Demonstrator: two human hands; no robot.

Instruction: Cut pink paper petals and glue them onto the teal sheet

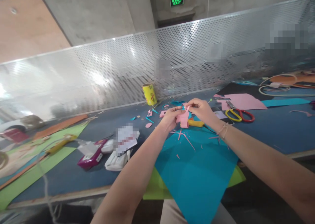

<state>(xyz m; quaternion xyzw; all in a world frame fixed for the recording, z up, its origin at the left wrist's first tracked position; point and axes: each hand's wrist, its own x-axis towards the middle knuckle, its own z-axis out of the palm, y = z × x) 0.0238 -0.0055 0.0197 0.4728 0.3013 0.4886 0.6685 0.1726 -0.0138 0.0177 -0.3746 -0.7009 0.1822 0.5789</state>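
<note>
Between my two hands is a pink paper piece (184,119) with folded strips on it. My left hand (171,118) grips it from the left, thumb and fingers closed on its edge. The fingertips of my right hand (199,108) pinch a narrow pink strip at the upper part of it. Just below my right hand lies a yellow-handled tool (196,123) with a dark cord. A large blue sheet (197,165) spreads under my forearms and hangs over the table's front edge, with pink scraps (189,142) scattered on it.
Scissors (240,115) with yellow and red handles lie on the right beside a pink sheet (243,100). A yellow can (149,95) stands by the perforated metal screen (110,69). At left are a purple power strip (92,156), green sheets (59,158) and another yellow-handled tool (61,144).
</note>
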